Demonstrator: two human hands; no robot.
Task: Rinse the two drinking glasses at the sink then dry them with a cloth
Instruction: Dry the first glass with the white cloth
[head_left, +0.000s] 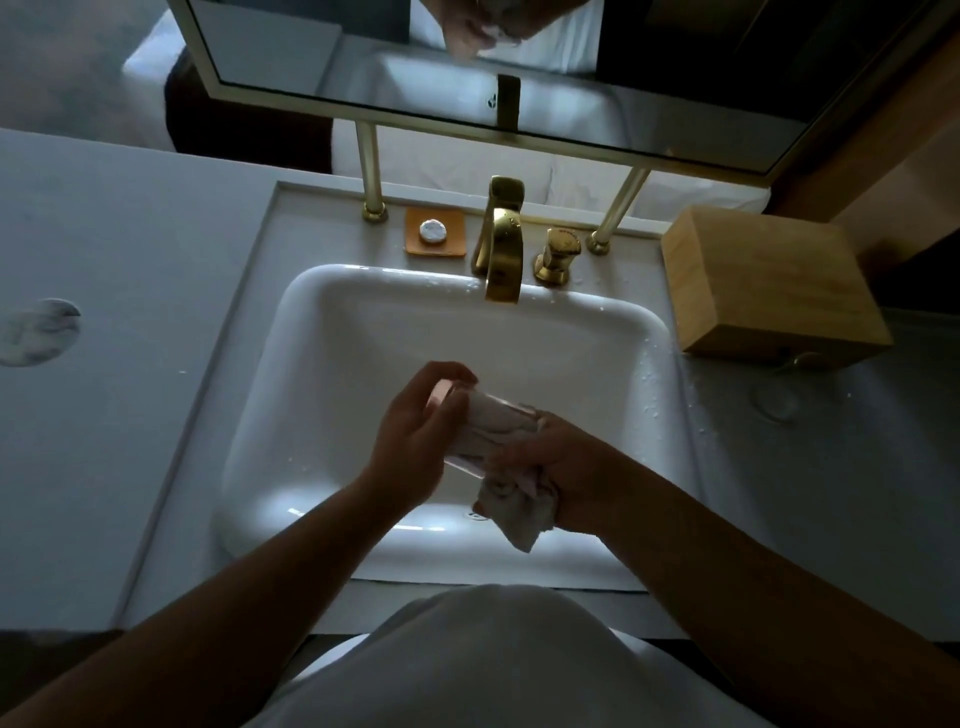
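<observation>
Over the white sink basin (322, 332) my left hand (415, 436) grips a clear drinking glass (483, 426) that lies on its side, its base toward the left. My right hand (561, 462) holds a pale cloth (514, 504) and pushes part of it into the glass's mouth; the rest of the cloth hangs below the hand. A second clear glass (776, 397) stands on the counter to the right of the basin, faint in the dim light.
A gold tap (501, 244) with a gold handle (556, 254) stands behind the basin, no water running. An orange soap dish (436, 231) is left of the tap. A wooden box (774, 280) sits at right. A round marble coaster (39, 330) lies far left. A mirror (467, 62) hangs above.
</observation>
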